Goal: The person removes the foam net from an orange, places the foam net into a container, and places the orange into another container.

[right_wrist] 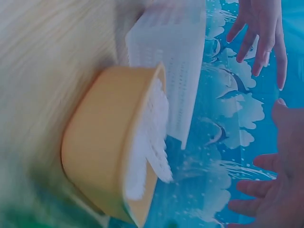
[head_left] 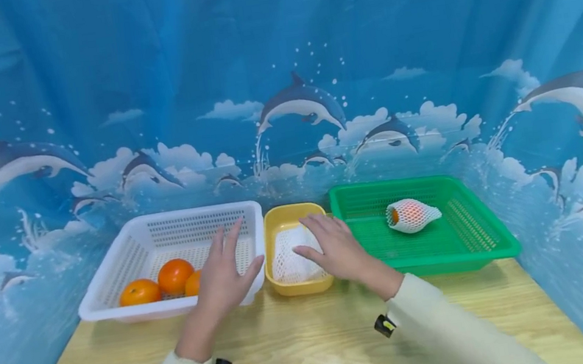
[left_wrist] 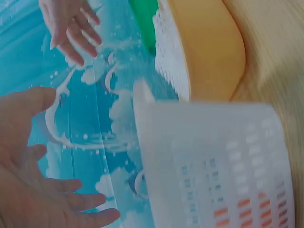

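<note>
My left hand (head_left: 224,280) hovers over the right side of a white basket (head_left: 128,228), fingers spread and holding nothing. Several oranges (head_left: 175,276) lie in that basket, one partly hidden behind the hand. Over the yellow basin (head_left: 268,240) in the middle is my right hand (head_left: 336,247), its fingers loosely extended and nothing in its grasp. White foam fruit nets (head_left: 287,259) fill the basin, and in the right wrist view some nets (right_wrist: 154,128) rise near its rim. Both wrist views show the two hands in the air above the container rims.
A green basket (head_left: 374,260) stands at the right, with one orange fruit in a foam net (head_left: 412,215) inside it. The three containers sit side by side on a wooden table (head_left: 296,341). A blue dolphin-print curtain (head_left: 273,43) hangs directly behind them.
</note>
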The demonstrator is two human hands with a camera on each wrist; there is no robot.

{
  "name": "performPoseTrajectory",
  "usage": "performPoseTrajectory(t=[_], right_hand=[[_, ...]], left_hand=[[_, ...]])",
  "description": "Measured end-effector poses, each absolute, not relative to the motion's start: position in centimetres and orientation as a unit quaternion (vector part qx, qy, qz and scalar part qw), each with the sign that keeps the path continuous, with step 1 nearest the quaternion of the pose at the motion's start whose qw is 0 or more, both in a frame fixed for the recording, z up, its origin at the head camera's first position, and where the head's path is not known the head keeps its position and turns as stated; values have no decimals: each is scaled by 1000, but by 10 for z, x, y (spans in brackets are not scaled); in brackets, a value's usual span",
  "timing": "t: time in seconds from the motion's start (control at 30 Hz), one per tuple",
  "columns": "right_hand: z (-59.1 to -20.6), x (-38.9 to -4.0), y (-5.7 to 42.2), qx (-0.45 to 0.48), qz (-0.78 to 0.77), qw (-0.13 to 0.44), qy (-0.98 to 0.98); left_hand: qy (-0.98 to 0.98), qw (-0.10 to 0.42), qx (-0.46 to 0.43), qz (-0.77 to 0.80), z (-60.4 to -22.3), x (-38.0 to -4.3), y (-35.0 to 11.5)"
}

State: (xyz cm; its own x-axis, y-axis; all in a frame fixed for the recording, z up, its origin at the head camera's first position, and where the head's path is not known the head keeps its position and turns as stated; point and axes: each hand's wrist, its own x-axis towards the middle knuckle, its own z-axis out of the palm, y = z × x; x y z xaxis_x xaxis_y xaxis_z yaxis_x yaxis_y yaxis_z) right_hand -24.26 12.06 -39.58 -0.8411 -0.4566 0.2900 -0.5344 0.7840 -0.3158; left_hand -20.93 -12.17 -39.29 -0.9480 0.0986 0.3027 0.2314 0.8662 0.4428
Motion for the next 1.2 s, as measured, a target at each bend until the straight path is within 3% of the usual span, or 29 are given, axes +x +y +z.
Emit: performPoseTrajectory(t=[0.5,1.2], right_hand=[[-383,-245,176,228,94,87,-965],[-360,-315,262,31,132,-49,-990]], left_hand=[[-918,182,-150,-318,-403,-207,-51],[-919,82,-188,-336,-414,-213,18]])
